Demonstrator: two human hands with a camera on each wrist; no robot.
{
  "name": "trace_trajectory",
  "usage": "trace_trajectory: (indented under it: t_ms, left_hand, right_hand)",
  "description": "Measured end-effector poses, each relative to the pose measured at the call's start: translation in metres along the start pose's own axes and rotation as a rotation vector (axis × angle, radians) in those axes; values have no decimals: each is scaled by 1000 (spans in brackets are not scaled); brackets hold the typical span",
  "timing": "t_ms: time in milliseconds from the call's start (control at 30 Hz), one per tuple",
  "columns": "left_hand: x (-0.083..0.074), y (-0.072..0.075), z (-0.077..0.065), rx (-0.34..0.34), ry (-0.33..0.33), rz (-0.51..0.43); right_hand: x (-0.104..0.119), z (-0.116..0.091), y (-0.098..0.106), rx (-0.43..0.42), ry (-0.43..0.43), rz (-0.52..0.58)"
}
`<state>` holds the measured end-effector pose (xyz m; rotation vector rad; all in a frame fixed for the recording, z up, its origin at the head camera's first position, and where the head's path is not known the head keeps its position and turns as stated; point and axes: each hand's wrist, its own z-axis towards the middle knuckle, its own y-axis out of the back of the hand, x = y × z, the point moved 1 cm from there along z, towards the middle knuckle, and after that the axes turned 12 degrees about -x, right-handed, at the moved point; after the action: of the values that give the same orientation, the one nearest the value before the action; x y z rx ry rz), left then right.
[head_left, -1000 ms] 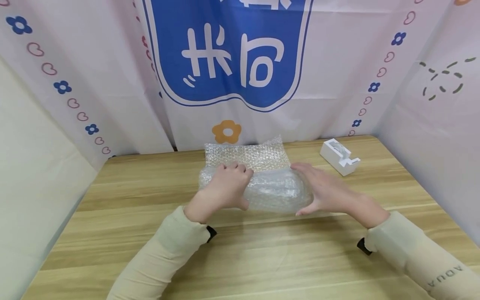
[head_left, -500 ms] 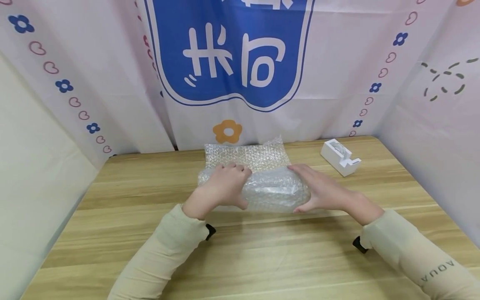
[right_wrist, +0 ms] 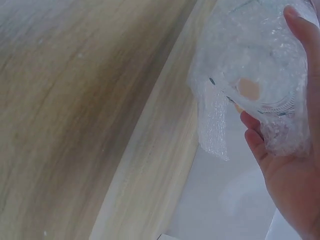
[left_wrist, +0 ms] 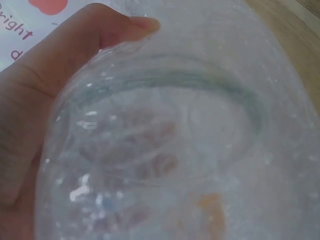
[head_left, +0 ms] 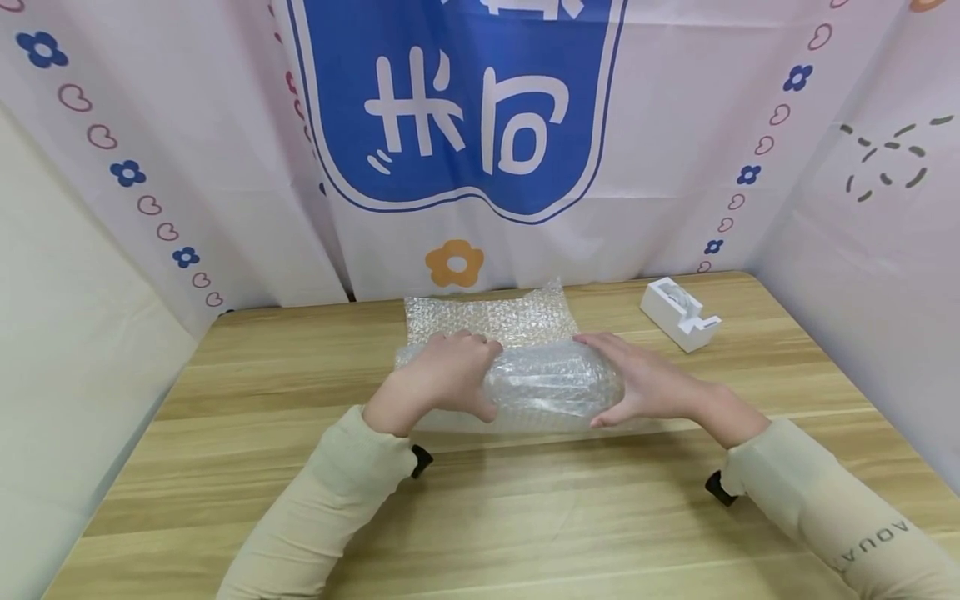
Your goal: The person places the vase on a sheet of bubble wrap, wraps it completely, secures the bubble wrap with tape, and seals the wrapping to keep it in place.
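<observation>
Holding a bubble-wrapped roll (head_left: 555, 379), perhaps around a glass vessel (right_wrist: 270, 90), crosswise on the counter (head_left: 562, 517), with left grip (head_left: 446, 375) and right grip (head_left: 652, 379) curled around it near opposite ends and loose bubble wrap (head_left: 491, 321) just beyond.

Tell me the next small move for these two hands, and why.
Probably roll the wrapped bundle forward: the left hand and right hand grip it, and a loose stretch of bubble wrap lies unrolled just beyond it.
</observation>
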<state>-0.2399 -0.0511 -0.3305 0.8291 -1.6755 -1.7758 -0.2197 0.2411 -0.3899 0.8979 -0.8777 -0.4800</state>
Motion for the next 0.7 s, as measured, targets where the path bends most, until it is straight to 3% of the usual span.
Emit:
trace_trajectory:
  t_ms: [267,700]
  left_hand:
    - [9,-5,0,-6,-24,-24]
    - [19,-6,6,64,13,-176]
  right_hand:
    - [0,4,0,20,-63,76]
    - [-5,9,0,48,-107,129]
